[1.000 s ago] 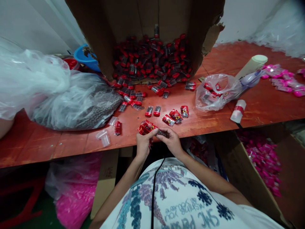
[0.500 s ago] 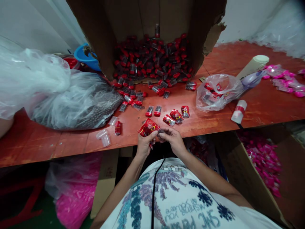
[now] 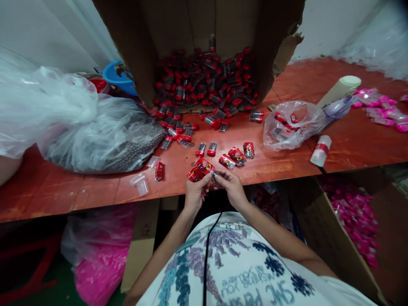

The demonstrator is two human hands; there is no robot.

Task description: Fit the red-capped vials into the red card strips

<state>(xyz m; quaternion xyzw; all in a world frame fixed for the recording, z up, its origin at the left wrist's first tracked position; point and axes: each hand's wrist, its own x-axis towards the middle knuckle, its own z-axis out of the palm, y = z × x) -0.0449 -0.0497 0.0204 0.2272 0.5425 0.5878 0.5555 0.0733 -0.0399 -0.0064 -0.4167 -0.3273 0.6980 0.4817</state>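
Note:
My left hand (image 3: 195,196) is closed on several red printed wrappers (image 3: 200,169) fanned out above the thumb, at the table's front edge. My right hand (image 3: 235,190) pinches a small dark-filled container (image 3: 216,178) against the wrappers' right edge; the fingers cover most of it. Whether it is inside a wrapper I cannot tell. Just beyond my hands stand two clear red-capped tubes (image 3: 211,148) of dark beads. Some wrapped tubes (image 3: 237,156) lie to their right. A single red wrapped tube (image 3: 159,171) is on the left, near empty clear tubes (image 3: 143,185).
A torn cardboard box (image 3: 274,63) on its side spills many red-capped tubes onto the red table (image 3: 105,187). A bag of dark beads (image 3: 108,136) sits left. At right are a small plastic bag (image 3: 280,140), a white roll (image 3: 320,151) and a box of pink packets (image 3: 357,225) below.
The wrappers in my left hand have shifted, from one broad piece to separate fanned pieces. Both hands stay together in nearly the same place; the whole view has moved slightly.

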